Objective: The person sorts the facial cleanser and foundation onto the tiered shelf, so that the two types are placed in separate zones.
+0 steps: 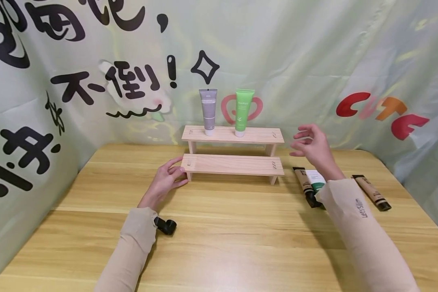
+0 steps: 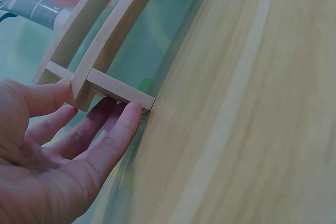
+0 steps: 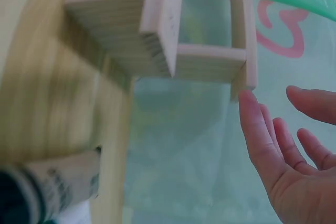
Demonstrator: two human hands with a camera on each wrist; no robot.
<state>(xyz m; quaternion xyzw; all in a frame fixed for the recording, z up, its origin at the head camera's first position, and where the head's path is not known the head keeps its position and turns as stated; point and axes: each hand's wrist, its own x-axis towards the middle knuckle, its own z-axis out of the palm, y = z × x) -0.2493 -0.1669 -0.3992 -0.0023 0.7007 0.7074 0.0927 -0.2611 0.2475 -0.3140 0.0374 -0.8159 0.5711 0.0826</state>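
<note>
A two-tier wooden stand [image 1: 233, 164] stands near the back of the table. My left hand [image 1: 165, 178] holds the left end of its lower step, thumb on the board's end and fingers against the leg [image 2: 121, 88], as the left wrist view shows. On the upper step a grey-purple squeeze tube [image 1: 209, 110] and a green squeeze tube [image 1: 243, 110] stand upright on their caps, side by side with a gap. Off the stand's right end, my right hand [image 1: 314, 147] hovers in the air, fingers loosely bent and holding nothing.
Below my right hand lie a brown tube with a black cap [image 1: 303, 184] and a white-and-green tube [image 1: 315, 178], partly hidden by the sleeve. Another brown tube [image 1: 372, 192] lies farther right. A printed cloth [image 1: 295, 52] hangs behind the wooden table [image 1: 219, 243].
</note>
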